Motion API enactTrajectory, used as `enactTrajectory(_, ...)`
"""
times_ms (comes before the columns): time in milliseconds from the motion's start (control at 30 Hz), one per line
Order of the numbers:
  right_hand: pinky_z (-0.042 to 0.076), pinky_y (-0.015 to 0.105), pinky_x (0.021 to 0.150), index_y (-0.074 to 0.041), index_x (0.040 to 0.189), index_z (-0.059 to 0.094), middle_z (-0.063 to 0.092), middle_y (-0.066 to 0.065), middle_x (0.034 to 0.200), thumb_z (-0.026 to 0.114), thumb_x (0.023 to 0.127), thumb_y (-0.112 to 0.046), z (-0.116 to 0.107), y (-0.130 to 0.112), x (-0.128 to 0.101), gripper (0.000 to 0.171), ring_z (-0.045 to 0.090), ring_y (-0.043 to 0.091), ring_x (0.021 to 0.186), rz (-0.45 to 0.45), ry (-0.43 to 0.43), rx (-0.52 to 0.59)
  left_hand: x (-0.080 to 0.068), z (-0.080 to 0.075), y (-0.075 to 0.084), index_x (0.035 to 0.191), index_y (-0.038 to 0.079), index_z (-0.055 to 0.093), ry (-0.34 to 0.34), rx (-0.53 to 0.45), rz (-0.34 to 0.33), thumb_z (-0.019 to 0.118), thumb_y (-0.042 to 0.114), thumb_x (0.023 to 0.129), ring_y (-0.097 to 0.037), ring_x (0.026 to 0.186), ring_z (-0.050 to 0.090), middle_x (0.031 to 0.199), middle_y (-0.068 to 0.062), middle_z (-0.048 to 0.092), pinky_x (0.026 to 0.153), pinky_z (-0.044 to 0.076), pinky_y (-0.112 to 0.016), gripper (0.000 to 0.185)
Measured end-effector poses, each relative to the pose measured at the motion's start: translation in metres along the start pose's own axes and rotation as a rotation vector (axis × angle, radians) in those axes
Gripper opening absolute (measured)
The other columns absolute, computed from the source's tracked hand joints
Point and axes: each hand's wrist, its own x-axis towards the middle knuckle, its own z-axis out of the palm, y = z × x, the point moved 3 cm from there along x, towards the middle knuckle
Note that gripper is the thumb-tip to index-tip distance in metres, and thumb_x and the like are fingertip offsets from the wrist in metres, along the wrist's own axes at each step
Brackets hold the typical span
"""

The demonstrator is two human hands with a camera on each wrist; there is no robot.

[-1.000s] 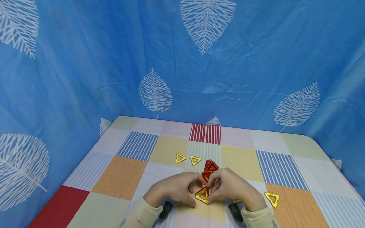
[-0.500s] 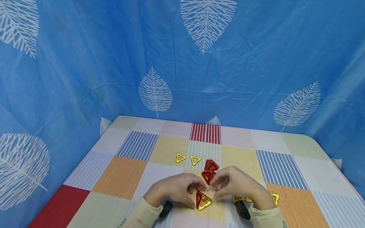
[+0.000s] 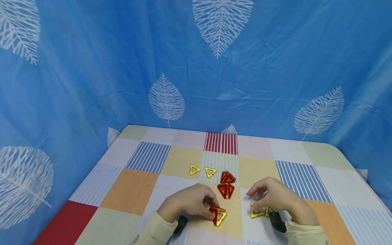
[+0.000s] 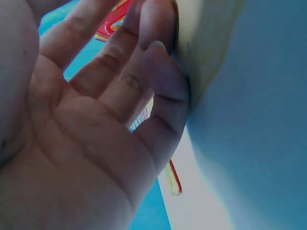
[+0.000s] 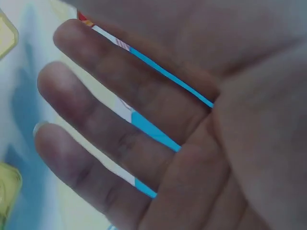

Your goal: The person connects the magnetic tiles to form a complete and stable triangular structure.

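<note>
A table [image 3: 131,190] with a patchwork cloth of plain and striped squares stands inside a corner of blue fabric printed with white leaves [image 3: 166,98]. The far half of the table and its left side lie bare, and the right edge curves away near the cloth wall. Near the front edge, the left hand [image 3: 191,202] curls its fingertips on a small red and yellow triangle cluster [image 3: 218,214]; the grip looks like a pinch, though the wrist view is too close to confirm it. The right hand [image 3: 277,197] hovers with relaxed, spread fingers, holding nothing, just above two yellow triangles [image 3: 260,211]. Between the hands stands a red triangle pyramid [image 3: 226,190], with another red piece [image 3: 228,177] just behind. Two flat yellow triangles [image 3: 202,170] lie further back.
</note>
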Motion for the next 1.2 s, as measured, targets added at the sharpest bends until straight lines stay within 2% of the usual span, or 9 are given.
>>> enactTrajectory(133, 0.051, 0.035, 0.069, -0.01, 0.101, 0.079, 0.07, 0.002, 0.098, 0.095, 0.067, -0.022, -0.003, 0.006, -0.007, 0.04, 0.059, 0.025, 0.087, 0.042, -0.006, -0.059, -0.002, 0.0, -0.003, 0.085, 0.018, 0.074, 0.042, -0.059, -0.035, 0.09, 0.014, 0.077, 0.0, 0.065, 0.054, 0.077, 0.015, 0.062, 0.062, 0.048, -0.019, 0.018)
enactTrajectory(300, 0.048, 0.03, 0.066, -0.01, 0.101, 0.079, 0.071, 0.001, 0.096, 0.096, 0.066, -0.022, -0.005, 0.018, -0.019, 0.042, 0.057, 0.021, 0.082, 0.044, -0.021, -0.066, -0.003, -0.001, -0.005, 0.082, 0.018, 0.071, 0.062, -0.075, -0.049, 0.091, 0.016, 0.076, -0.001, 0.063, 0.054, 0.074, 0.013, 0.062, 0.06, 0.047, -0.02, 0.021)
enactTrajectory(467, 0.047, 0.027, 0.066, -0.011, 0.1, 0.079, 0.07, 0.001, 0.095, 0.095, 0.066, -0.022, 0.0, 0.027, -0.023, 0.039, 0.054, 0.014, 0.078, 0.009, -0.025, -0.038, -0.003, 0.0, -0.007, 0.081, 0.019, 0.07, 0.064, -0.07, -0.061, 0.091, 0.017, 0.075, -0.002, 0.062, 0.054, 0.074, 0.013, 0.061, 0.059, 0.047, -0.02, 0.022)
enactTrajectory(600, 0.047, 0.027, 0.065, -0.01, 0.098, 0.08, 0.068, -0.001, 0.093, 0.095, 0.067, -0.021, 0.004, 0.028, -0.021, 0.036, 0.053, 0.01, 0.076, -0.051, -0.004, -0.065, -0.003, 0.001, -0.007, 0.081, 0.019, 0.069, 0.068, -0.076, -0.066, 0.091, 0.017, 0.075, -0.002, 0.062, 0.053, 0.074, 0.012, 0.061, 0.059, 0.046, -0.02, 0.023)
enactTrajectory(767, 0.048, 0.026, 0.063, -0.008, 0.096, 0.08, 0.066, -0.001, 0.09, 0.094, 0.067, -0.016, 0.004, 0.028, -0.021, 0.033, 0.053, 0.009, 0.074, -0.061, 0.024, -0.095, -0.002, 0.001, -0.006, 0.082, 0.019, 0.069, 0.066, -0.088, -0.067, 0.091, 0.017, 0.075, -0.002, 0.062, 0.053, 0.074, 0.011, 0.061, 0.059, 0.046, -0.02, 0.024)
enactTrajectory(1000, 0.047, 0.027, 0.061, -0.013, 0.094, 0.081, 0.065, -0.002, 0.089, 0.088, 0.076, -0.018, 0.003, 0.028, -0.021, 0.02, 0.053, 0.01, 0.073, -0.047, 0.025, -0.108, -0.001, 0.003, -0.007, 0.081, 0.019, 0.068, 0.074, -0.086, -0.069, 0.092, 0.017, 0.075, -0.002, 0.062, 0.052, 0.074, 0.011, 0.061, 0.058, 0.046, -0.02, 0.025)
enactTrajectory(1200, 0.043, 0.028, 0.061, -0.015, 0.101, 0.075, 0.063, -0.002, 0.091, 0.082, 0.085, -0.027, 0.002, 0.029, -0.023, 0.022, 0.05, 0.008, 0.074, -0.031, 0.034, -0.158, -0.001, 0.003, -0.007, 0.081, 0.019, 0.068, 0.077, -0.105, -0.075, 0.092, 0.017, 0.075, -0.003, 0.063, 0.052, 0.074, 0.009, 0.062, 0.059, 0.046, -0.021, 0.025)
